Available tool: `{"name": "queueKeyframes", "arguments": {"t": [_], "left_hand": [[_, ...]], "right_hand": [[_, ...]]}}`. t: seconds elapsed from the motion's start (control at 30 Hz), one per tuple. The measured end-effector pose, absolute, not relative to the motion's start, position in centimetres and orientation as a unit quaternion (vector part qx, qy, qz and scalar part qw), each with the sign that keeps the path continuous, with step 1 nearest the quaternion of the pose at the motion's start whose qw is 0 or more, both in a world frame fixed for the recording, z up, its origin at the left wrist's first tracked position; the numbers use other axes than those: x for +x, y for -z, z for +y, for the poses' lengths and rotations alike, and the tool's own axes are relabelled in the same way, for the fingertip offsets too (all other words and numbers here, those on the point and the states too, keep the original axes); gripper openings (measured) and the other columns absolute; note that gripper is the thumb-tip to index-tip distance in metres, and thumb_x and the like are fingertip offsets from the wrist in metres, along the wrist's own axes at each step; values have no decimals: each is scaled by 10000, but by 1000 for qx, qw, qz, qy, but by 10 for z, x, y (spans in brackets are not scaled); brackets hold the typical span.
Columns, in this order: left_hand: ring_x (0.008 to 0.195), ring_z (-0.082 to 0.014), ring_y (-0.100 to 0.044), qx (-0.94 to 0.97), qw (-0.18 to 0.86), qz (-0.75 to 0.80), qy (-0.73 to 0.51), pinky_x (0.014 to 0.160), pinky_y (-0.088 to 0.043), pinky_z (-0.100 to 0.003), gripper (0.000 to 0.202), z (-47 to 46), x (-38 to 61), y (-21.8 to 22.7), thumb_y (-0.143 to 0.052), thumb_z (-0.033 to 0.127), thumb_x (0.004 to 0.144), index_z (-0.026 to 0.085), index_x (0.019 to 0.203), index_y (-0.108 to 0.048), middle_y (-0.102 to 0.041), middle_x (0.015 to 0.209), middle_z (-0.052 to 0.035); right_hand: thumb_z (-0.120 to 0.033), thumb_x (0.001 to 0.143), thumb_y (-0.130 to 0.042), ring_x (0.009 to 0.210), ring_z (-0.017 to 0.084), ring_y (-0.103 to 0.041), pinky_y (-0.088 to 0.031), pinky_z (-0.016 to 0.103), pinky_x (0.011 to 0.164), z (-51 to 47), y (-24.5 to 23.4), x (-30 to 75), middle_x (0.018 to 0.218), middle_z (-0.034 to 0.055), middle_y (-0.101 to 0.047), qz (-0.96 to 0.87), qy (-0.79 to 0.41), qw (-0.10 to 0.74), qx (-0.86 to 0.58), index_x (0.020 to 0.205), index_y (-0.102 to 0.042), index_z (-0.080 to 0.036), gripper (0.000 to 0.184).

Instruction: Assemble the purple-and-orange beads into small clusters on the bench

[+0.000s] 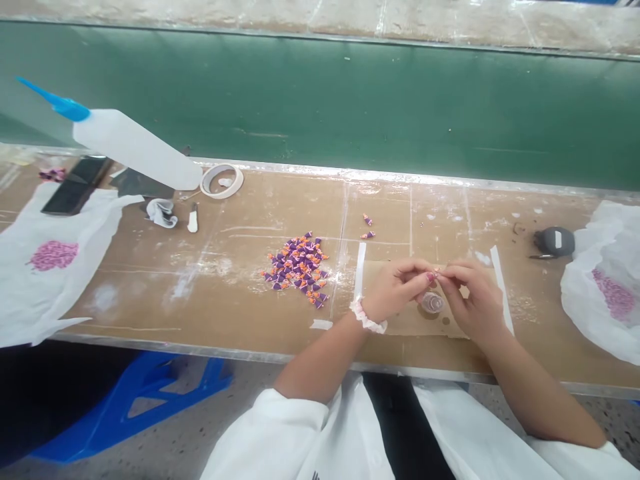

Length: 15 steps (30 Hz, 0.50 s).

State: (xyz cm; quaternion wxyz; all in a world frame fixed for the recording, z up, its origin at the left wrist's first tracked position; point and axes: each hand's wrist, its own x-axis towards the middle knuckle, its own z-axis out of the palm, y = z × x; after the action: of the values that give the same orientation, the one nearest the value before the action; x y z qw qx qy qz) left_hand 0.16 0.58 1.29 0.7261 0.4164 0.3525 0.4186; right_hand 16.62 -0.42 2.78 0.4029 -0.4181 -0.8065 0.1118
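Observation:
My left hand [393,292], with a white scrunchie [369,317] on its wrist, is closed in a pinch. My right hand [474,300] pinches from the other side, and the fingertips of both almost meet. Between them is a tiny pinkish piece [437,271], too small to name and mostly hidden by the fingers. Just below the fingers stands a small clear round container [433,302] on a sheet of brown paper [400,325] taped down at its sides. To the left lies a pile of small purple and orange cone-shaped figures [297,267].
Two similar figures [369,235] lie beyond my left hand. At left are a white squeeze bottle [137,148], a tape roll [223,181], a phone [77,185] and pink pieces [54,255] on white paper. More pink pieces [614,293] and a black object [555,241] are at right.

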Motion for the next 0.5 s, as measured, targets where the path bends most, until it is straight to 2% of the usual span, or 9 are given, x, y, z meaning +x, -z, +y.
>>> {"name": "queueKeyframes", "arguments": {"t": [0.13, 0.37, 0.5], "left_hand": [[504, -65, -481, 430, 703, 353, -442, 518, -410, -215, 339, 1, 5, -9, -635, 492, 789, 162, 860, -666, -576, 635, 4], [668, -123, -546, 600, 534, 385, -455, 658, -434, -254, 188, 0, 2, -8, -550, 298, 856, 191, 847, -704, -641, 750, -49], [694, -137, -572, 644, 492, 373, -452, 685, -447, -265, 176, 2, 1, -12, -533, 250, 856, 199, 817, -698, -667, 792, -65]], "right_hand": [[-104, 848, -593, 728, 155, -598, -503, 303, 604, -11, -28, 158, 828, 28, -627, -774, -117, 440, -440, 954, -563, -250, 183], [-69, 819, -568, 636, 128, -548, -449, 279, 530, -8, -29, 159, 740, -6, -574, -773, -149, 438, -435, 857, -530, -245, 184], [-63, 804, -548, 621, 127, -515, -414, 288, 545, -4, -28, 165, 718, -16, -538, -784, -196, 415, -419, 814, -500, -236, 180]]}}
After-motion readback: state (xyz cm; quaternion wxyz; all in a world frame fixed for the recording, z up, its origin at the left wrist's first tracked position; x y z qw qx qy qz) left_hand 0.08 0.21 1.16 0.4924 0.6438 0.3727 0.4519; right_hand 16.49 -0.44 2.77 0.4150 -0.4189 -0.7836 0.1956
